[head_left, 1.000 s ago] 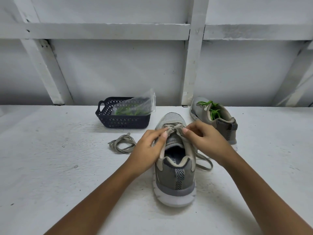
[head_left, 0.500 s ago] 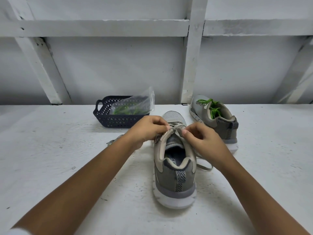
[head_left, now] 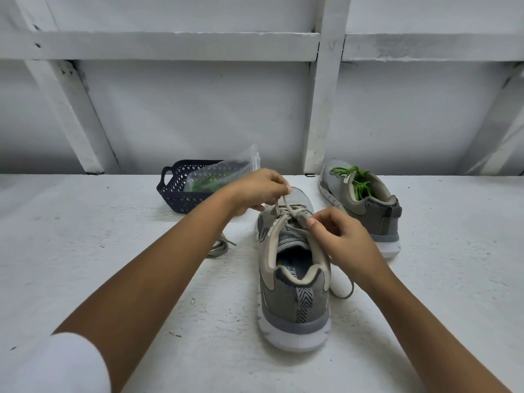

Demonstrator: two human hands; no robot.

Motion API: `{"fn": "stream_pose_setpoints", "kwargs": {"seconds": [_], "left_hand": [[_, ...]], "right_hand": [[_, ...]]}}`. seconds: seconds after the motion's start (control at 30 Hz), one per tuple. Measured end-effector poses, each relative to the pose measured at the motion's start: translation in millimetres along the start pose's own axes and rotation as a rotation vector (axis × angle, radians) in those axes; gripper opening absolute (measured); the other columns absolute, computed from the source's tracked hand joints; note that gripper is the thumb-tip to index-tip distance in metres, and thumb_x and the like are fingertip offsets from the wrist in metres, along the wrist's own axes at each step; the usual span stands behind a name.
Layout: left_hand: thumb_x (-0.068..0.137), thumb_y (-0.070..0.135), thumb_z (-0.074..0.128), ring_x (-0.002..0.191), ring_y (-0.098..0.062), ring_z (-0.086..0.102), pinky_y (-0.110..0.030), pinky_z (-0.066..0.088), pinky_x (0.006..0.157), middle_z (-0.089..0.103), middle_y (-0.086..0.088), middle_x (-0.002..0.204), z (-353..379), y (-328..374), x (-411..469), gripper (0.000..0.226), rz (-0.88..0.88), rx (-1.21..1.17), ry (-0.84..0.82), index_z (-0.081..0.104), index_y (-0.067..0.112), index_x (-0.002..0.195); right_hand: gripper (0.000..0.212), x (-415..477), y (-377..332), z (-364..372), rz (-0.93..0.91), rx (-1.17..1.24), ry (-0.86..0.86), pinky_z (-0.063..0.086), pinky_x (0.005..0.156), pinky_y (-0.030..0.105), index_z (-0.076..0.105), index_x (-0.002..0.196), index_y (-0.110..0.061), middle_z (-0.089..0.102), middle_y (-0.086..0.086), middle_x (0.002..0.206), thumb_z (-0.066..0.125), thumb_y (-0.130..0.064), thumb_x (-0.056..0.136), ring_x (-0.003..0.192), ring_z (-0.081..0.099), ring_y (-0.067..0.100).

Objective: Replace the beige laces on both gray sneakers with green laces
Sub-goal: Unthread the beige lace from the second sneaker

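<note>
Head view, single entry.

1. White painted surface (head_left: 85, 251): carries everything listed; a white wall with timber framing (head_left: 320, 109) stands along its back edge.
2. Near gray sneaker (head_left: 293, 304): centre of the surface, heel toward the wearer, toe toward the back edge. This puts the eyelets under both hands. It is still strung with its beige lace (head_left: 283, 207), and one free end trails on the surface just beside its right flank.
3. Left hand (head_left: 259, 191): raised over the toe end, fingers curled, pinching a strand of the beige lace and lifting it clear of the eyelets, apparently to draw it out.
4. Right hand (head_left: 337, 236): on the sneaker's right eyelet row, thumb and forefinger closed on the lace crossing there, probably steadying the upper against the pull.
5. Far gray sneaker (head_left: 368, 217): toward the back edge, right of centre, well apart from the hands; green lace (head_left: 354, 180) already threaded, ends loose in the opening. Judged finished or nearly so.
6. Dark lattice basket (head_left: 173, 194): back edge, left of centre, holding a clear plastic bag (head_left: 221, 174) with something green inside, presumably the second green lace kept ready.
7. Loose beige lace (head_left: 218, 248): lying on the surface left of the near sneaker, partly hidden by the left forearm; belongs to no shoe now.
8. White sleeve (head_left: 56, 364): near left corner.
</note>
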State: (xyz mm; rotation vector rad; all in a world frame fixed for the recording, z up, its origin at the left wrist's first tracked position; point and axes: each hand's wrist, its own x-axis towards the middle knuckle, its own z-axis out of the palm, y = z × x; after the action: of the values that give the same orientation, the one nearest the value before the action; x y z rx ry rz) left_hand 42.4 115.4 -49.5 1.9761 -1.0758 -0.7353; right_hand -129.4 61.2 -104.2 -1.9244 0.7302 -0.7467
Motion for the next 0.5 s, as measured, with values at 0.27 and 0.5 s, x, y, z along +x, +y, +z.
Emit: {"fn": "stream_pose_setpoints", "kwargs": {"seconds": [0.27,0.5], "left_hand": [[0.090,0.041,0.057,0.078,-0.010,0.059,-0.026,0.047,0.067,0.064,0.002,0.087,0,-30,-33,0.022,0.014,0.040,0.015,0.063,0.020,0.088],[0.095,0.001,0.043,0.064,-0.014,0.063,-0.030,0.048,0.069,0.066,0.001,0.060,5,-27,-21,0.026,-0.006,-0.475,0.140,0.055,0.010,0.074]], "right_hand": [[0.013,1,0,1,0.013,0.000,0.005,0.043,0.059,0.019,0.065,0.083,-0.022,0.060,-0.009,0.068,0.062,-0.034,0.087,0.059,0.051,-0.004],[0.012,0,0,1,0.029,0.032,-0.004,0.043,0.059,0.018,0.065,0.082,-0.024,0.062,-0.009,0.070,0.061,-0.034,0.087,0.060,0.053,-0.005]]}}
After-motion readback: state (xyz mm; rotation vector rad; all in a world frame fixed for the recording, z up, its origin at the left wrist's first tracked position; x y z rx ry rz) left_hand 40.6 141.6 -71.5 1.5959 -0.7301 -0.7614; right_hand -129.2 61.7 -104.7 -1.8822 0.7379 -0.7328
